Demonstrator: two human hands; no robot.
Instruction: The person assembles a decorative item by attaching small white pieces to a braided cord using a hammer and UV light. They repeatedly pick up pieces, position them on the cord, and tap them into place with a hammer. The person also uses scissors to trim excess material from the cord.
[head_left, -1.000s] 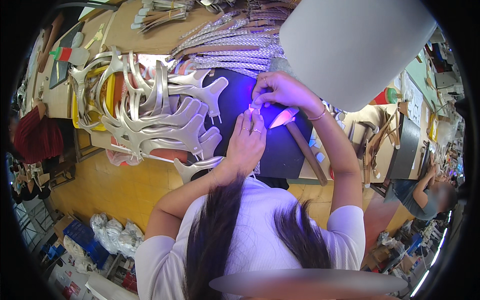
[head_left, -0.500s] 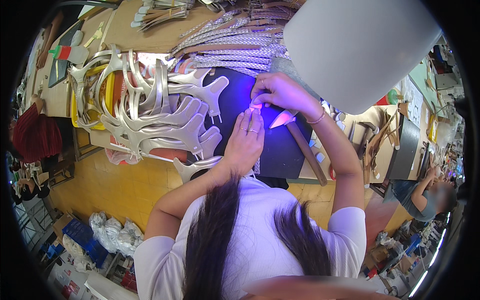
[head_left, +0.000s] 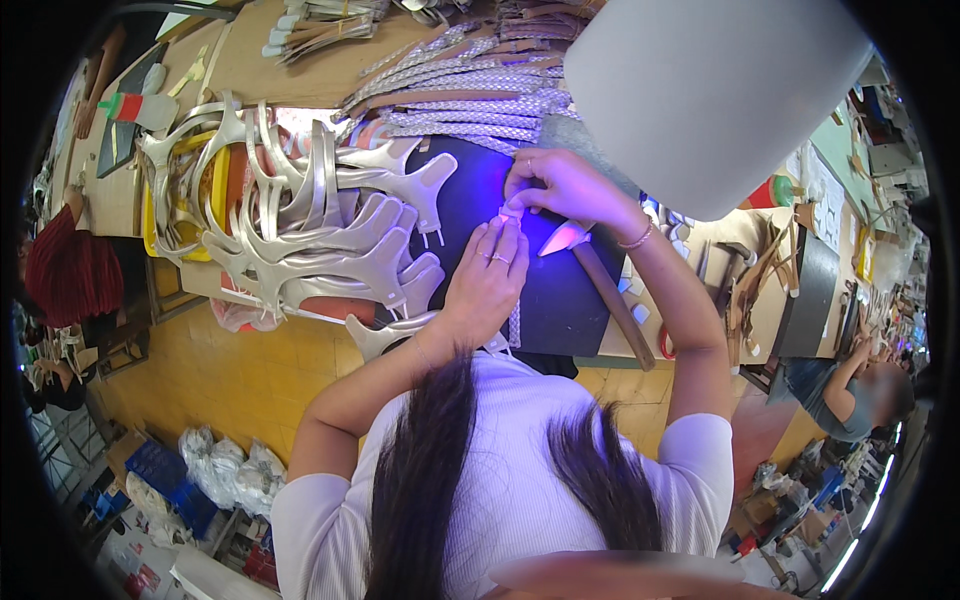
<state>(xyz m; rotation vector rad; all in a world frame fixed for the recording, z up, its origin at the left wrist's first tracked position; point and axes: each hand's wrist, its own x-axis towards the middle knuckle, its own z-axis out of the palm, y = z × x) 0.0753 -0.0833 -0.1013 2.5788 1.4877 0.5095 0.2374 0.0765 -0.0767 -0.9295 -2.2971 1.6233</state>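
Note:
Over a dark mat [head_left: 565,305], my two hands meet under violet light. My left hand [head_left: 487,280] lies palm down, fingers together over a narrow braided strap [head_left: 515,325] that comes out below it; its thumb is hidden. My right hand [head_left: 565,185], bent in from the right, pinches the strap's small pale end piece [head_left: 511,212] between thumb and fingertips. The end glows pinkish at my left fingertips. Just right of the hands lies a hammer [head_left: 612,303], its wooden handle slanting toward me and its head lit pink.
Silvery forked shoe parts [head_left: 330,225] are heaped to the left, partly over a yellow tray [head_left: 219,185]. Many braided straps [head_left: 470,95] lie at the back. A large pale lampshade-like cover [head_left: 710,100] hangs at upper right. Brown strips [head_left: 765,285] and a red-green bottle [head_left: 773,192] stand further right.
My left hand has shifted slightly left. My right fingers have adjusted their pinch on the strap's end, and the pink glow there has shrunk. The hammer stays put.

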